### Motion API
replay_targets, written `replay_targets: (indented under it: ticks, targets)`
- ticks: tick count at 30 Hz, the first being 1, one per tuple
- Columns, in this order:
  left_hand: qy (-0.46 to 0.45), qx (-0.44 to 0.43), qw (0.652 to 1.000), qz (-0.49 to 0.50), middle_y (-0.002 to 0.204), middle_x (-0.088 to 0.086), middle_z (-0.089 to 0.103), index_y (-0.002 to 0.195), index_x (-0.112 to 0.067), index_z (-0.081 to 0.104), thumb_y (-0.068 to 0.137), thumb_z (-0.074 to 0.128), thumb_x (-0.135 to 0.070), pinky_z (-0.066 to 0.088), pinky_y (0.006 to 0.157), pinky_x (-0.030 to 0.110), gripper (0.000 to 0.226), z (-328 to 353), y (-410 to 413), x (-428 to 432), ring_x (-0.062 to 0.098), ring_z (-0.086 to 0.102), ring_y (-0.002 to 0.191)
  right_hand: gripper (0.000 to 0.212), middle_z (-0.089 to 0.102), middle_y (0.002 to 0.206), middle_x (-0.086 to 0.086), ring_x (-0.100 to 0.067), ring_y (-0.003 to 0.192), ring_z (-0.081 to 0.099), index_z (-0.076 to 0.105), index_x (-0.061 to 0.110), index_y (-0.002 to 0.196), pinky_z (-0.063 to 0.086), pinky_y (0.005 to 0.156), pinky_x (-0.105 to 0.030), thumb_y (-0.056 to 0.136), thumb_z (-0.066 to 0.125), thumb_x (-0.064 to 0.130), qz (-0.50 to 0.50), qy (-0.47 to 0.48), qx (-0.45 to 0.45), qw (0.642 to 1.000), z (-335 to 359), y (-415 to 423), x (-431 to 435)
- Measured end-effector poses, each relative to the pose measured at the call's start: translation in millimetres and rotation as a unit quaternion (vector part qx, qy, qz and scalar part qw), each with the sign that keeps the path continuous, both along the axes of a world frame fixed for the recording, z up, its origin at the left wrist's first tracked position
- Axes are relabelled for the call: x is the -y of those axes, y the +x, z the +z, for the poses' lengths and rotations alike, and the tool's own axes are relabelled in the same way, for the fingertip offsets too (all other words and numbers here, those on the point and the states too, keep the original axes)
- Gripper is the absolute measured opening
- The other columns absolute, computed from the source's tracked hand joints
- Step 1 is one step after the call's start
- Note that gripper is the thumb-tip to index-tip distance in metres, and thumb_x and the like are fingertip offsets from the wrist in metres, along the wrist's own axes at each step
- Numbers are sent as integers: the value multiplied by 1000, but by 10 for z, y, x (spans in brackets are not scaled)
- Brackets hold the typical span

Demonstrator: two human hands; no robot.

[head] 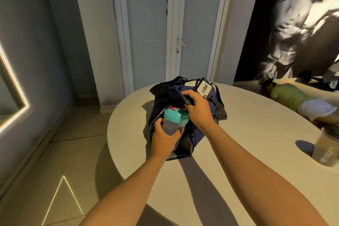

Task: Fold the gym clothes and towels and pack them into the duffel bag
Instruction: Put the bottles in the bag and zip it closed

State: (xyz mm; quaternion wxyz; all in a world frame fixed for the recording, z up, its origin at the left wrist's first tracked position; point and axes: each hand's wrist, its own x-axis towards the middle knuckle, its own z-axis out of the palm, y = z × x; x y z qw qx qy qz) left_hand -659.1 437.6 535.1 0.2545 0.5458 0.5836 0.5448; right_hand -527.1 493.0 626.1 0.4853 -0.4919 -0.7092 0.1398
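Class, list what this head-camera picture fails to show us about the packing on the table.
Head view: the duffel bag contents, hidden by the left hand, its teal-lidded shaker bottle, and the right hand gripping the bag's fabric; only a pink scrap shows.
Head view: the second shaker bottle, cut off by the right edge, label blurred.
Head view: the green garment and white garment, blurred; folded or not, unclear.

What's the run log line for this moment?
phase: packing | left grip: holds teal-lidded shaker bottle at duffel bag opening | right grip: holds dark bag fabric | green shirt: on table, unpacked
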Motion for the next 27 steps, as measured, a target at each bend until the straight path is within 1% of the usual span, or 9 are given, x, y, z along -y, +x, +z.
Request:
replay_targets:
  ticks: [4,7,9,10,13,15,17,21,27]
  targets:
    - [-68,-5,997,-24,148,-1,50,153,-32,26,87,63,-64,47,94,33,83,-114,3,-29,26,52,131,53,64,117,8,-22,114,57,56,49,112,39,108,-58,89,62,2,-1,-18,5,1000,-76,-29,-13]
    - [-92,-36,993,-67,149,-1,49,152,-38,22,84,54,-77,49,101,43,85,-130,-90,-106,28,52,131,54,66,121,7,-21,117,59,55,49,115,39,108,-58,87,67,4,-7,-29,13,999,-145,1,-30]
    - [-114,-34,988,-103,153,-4,42,151,-43,17,78,56,-82,46,106,48,92,-120,-161,-132,26,47,136,52,67,120,10,-20,116,60,57,47,115,39,107,-57,85,71,8,5,-38,7,999,-181,27,-37]
    - [-123,-29,984,-125,157,-5,35,152,-45,13,79,62,-75,44,107,46,94,-122,-194,-128,25,42,140,49,68,120,11,-20,115,61,59,45,115,40,107,-56,85,73,10,11,-42,4,999,-190,40,-27]
    - [-143,-34,971,-191,161,-2,23,155,-41,-4,85,75,-33,40,103,34,106,-173,-315,-88,24,37,141,44,68,120,11,-19,115,60,62,37,121,42,108,-50,85,77,15,29,-69,-5,997,-192,74,10]
    - [-142,-59,966,-207,161,-3,23,155,-41,-8,84,76,-28,41,107,34,110,-233,-395,-57,21,37,140,45,67,120,7,-17,114,60,63,32,125,45,107,-44,85,78,19,43,-97,-7,994,-178,89,46]
    - [-134,-83,967,-203,160,-7,24,155,-45,-5,80,76,-46,44,111,40,110,-287,-436,9,19,37,141,43,68,118,5,-16,111,61,64,29,126,48,105,-41,86,78,24,42,-108,-2,993,-166,107,75]
    - [-102,-132,972,-168,158,-12,32,153,-52,-1,71,62,-82,49,105,50,108,-392,-412,86,19,43,139,36,68,120,4,-17,112,61,66,29,125,49,103,-45,90,73,32,31,-98,28,994,-172,137,116]
    - [-59,-198,972,-113,162,-8,27,153,-49,-6,77,51,-86,52,100,52,103,-329,-334,156,26,42,141,17,71,107,9,-12,102,63,70,30,111,49,100,-47,94,67,31,13,-71,-2,997,-97,148,142]
